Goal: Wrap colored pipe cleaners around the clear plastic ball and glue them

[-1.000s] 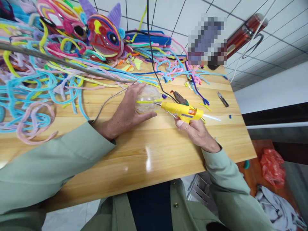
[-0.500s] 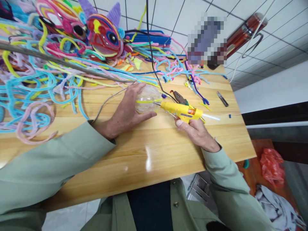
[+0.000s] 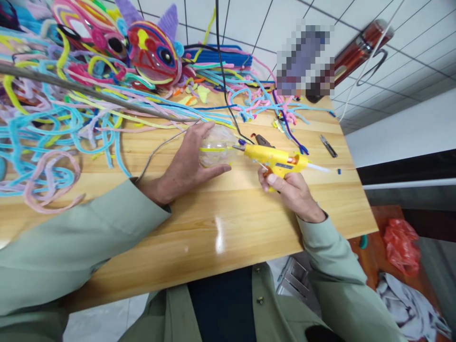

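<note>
Right hand point(image 3: 290, 190) grips yellow plastic glue gun point(image 3: 274, 156), nozzle at clear plastic ball point(image 3: 218, 137) with yellow stripe; contact cannot be told. Left hand point(image 3: 187, 161) cups ball between thumb and fingers. Beyond right hand: brown pliers point(image 3: 262, 140), partly hidden. Beyond left hand: long fuzzy multicoloured stems point(image 3: 142, 108).

Near tabletop point(image 3: 249, 213) offers room; glue gun point(image 3: 272, 154) and 1 black cable point(image 3: 223, 80) obstruct beyond

Your left arm in its pale green cloth sleeve point(image 3: 89, 242) reaches inward, the bare left hand point(image 3: 190, 161) cupped, fingers point(image 3: 207, 128) and thumb point(image 3: 219, 171) spread apart. Your right arm in its matching sleeve point(image 3: 333, 266) angles up and inward, the bare right hand point(image 3: 292, 192) curled in a grip.
</note>
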Motion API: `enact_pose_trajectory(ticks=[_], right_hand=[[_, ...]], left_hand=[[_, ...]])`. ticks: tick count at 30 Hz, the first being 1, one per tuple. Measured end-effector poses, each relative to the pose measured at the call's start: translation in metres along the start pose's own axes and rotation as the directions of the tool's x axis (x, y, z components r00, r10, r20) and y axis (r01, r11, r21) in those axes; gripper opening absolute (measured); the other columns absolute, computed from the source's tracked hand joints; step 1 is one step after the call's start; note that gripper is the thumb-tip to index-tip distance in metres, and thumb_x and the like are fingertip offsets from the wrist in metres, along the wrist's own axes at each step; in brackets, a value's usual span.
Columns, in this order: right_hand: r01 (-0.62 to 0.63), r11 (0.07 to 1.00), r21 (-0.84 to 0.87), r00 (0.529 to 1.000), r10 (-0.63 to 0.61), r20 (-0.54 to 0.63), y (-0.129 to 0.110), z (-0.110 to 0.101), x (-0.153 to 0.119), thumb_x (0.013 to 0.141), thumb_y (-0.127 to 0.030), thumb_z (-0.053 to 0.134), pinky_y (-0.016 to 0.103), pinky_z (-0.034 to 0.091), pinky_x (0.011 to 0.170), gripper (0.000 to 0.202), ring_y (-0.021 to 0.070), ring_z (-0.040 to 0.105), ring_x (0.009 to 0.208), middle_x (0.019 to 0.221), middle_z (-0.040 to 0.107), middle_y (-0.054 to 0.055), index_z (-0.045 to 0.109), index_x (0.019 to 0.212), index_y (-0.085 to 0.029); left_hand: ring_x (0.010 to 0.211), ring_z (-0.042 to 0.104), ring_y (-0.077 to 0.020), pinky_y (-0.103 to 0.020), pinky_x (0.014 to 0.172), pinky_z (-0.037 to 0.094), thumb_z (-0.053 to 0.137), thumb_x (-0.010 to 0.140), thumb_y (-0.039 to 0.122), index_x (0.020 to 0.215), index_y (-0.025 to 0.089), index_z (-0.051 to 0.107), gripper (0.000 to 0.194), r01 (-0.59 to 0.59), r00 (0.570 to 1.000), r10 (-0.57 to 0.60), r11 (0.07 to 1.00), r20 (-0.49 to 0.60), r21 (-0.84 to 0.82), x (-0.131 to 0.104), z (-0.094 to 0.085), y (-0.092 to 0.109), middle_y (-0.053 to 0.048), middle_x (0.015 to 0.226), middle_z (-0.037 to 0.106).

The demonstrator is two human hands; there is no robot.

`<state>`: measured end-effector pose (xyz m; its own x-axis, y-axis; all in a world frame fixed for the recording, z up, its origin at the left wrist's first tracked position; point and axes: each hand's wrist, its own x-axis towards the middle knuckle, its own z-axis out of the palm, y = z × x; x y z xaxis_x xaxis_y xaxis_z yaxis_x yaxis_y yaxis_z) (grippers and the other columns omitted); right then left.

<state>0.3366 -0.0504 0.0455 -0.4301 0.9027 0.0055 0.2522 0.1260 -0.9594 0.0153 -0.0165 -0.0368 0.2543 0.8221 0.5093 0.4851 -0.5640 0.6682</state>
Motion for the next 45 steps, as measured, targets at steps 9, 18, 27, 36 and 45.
enact_pose_trajectory(ticks=[9,18,27,36,45], right_hand=[[0.109,0.975,0.194,0.9,-0.014,-0.437,-0.005,-0.064,-0.006,0.104,-0.071,0.078,0.043,0.06,0.071,0.039,0.0239,0.068,0.08,0.127,0.084,0.009,0.075,0.114,-0.034],[0.052,0.965,0.257,0.76,0.128,-0.637,0.052,-0.214,-0.013,0.123,-0.059,0.05,0.034,0.059,0.086,0.054,0.01,0.069,0.086,0.08,0.065,-0.007,0.062,0.084,-0.024],[-0.149,0.911,0.386,0.416,0.411,-0.811,0.082,-0.227,-0.012,0.117,-0.033,0.054,0.037,0.071,0.068,0.018,0.0225,0.073,0.073,0.075,0.071,-0.002,0.071,0.115,-0.029],[-0.309,0.912,0.27,0.412,0.384,-0.826,0.092,-0.209,0.008,0.111,-0.053,0.075,0.036,0.075,0.078,0.027,0.027,0.087,0.099,0.087,0.079,0.005,0.076,0.118,-0.026],[-0.486,0.873,0.045,0.433,0.285,-0.855,0.081,-0.183,-0.016,0.093,-0.036,0.095,0.031,0.062,0.068,0.029,0.0176,0.066,0.068,0.073,0.068,-0.002,0.069,0.091,-0.024]], left_hand=[[0.169,0.057,-0.0517,-0.082,0.144,0.05,0.089,0.092,0.097,0.177,0.036,0.048,0.113,0.003,1.0,-0.004,1.0,-0.02,-0.029,0.001,0.0,-0.016,-0.013,0.176,0.063],[0.165,0.053,-0.06,-0.093,0.14,0.042,0.088,0.082,0.106,0.178,0.049,0.044,0.12,-0.041,0.998,0.037,0.995,-0.048,-0.086,0.0,0.008,-0.029,-0.004,0.178,0.057],[0.161,0.062,-0.0512,-0.075,0.14,0.051,0.057,0.102,0.109,0.175,0.013,0.055,0.121,0.003,0.996,0.006,0.994,-0.086,0.106,0.002,0.006,-0.009,-0.027,0.166,0.065],[0.163,0.063,-0.0499,-0.074,0.14,0.052,0.074,0.101,0.093,0.176,0.017,0.057,0.109,0.043,0.995,-0.034,0.994,-0.091,0.096,0.003,0.006,-0.01,-0.025,0.169,0.065],[0.163,0.063,-0.0513,-0.075,0.139,0.052,0.076,0.099,0.09,0.177,0.015,0.056,0.11,0.034,0.996,-0.025,0.994,-0.089,0.106,0.002,0.004,-0.012,-0.027,0.169,0.065]])
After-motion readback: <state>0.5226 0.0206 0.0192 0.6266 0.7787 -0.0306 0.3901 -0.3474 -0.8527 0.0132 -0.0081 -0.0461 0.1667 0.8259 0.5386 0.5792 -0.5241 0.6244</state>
